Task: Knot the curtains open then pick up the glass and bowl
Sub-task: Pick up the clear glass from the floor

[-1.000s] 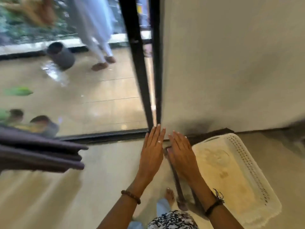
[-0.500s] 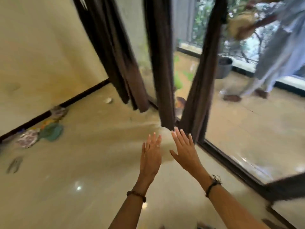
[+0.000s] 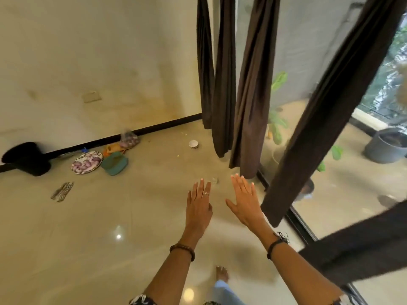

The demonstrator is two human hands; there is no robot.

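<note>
Several dark brown curtains hang in narrow gathered strips before the glass doors: a pair at the corner point(image 3: 214, 69), one in the middle point(image 3: 253, 89) and one slanting at the right point(image 3: 326, 119). A small white bowl point(image 3: 193, 144) stands on the floor near the corner curtains. A clear glass point(image 3: 215, 180) sits on the floor just beyond my fingertips, hard to make out. My left hand point(image 3: 199, 208) and my right hand point(image 3: 244, 201) are stretched forward side by side, palms down, fingers straight, holding nothing and touching no curtain.
Along the left wall lie a patterned plate point(image 3: 87, 162), a teal cloth point(image 3: 115, 165), a plastic bag point(image 3: 129, 140), a black round object point(image 3: 26, 158) and a small packet point(image 3: 62, 191). Outside the glass stand a grey pot point(image 3: 385, 146) and leafy plants point(image 3: 278, 126).
My view has swung left from the glass door and a white basket to the room corner. The curtains, bowl and floor clutter came into sight. Both hands stayed outstretched and open.
</note>
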